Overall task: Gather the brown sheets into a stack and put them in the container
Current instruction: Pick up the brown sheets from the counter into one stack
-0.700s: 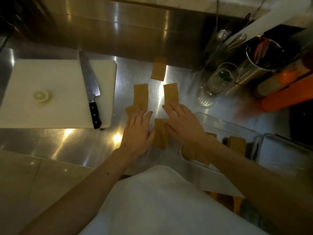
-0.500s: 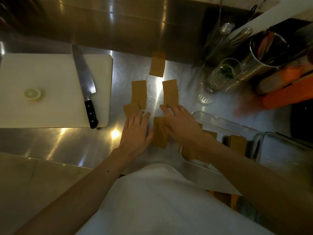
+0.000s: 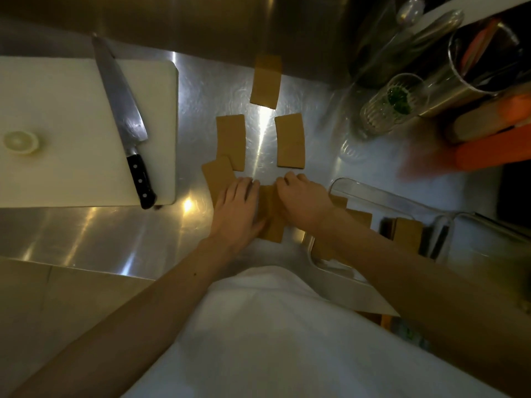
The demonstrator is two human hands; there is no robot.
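Several brown sheets lie on the steel counter: a far sheet [image 3: 265, 81], a left middle sheet [image 3: 230, 140], a right middle sheet [image 3: 290, 140] and a near left sheet [image 3: 217, 179]. A centre sheet [image 3: 271, 222] lies between my hands. My left hand [image 3: 237, 211] rests flat, covering part of the near left sheet and touching the centre sheet's left edge. My right hand [image 3: 304, 199] has its fingers curled over the centre sheet's far end. The clear container [image 3: 373, 193] stands to the right, with more brown sheets [image 3: 408, 232] in it, partly hidden by my right forearm.
A white cutting board [image 3: 71, 124] at left carries a large knife [image 3: 123, 119] and a lemon slice [image 3: 20, 142]. A glass [image 3: 390, 104], a metal utensil pot [image 3: 474, 67] and orange items [image 3: 494, 150] crowd the back right. A second clear tray [image 3: 488, 225] sits beyond the container.
My right hand has drawn back from the right middle sheet and curled its fingers over the centre sheet. My left hand has stayed flat in place. The view has shifted slightly.
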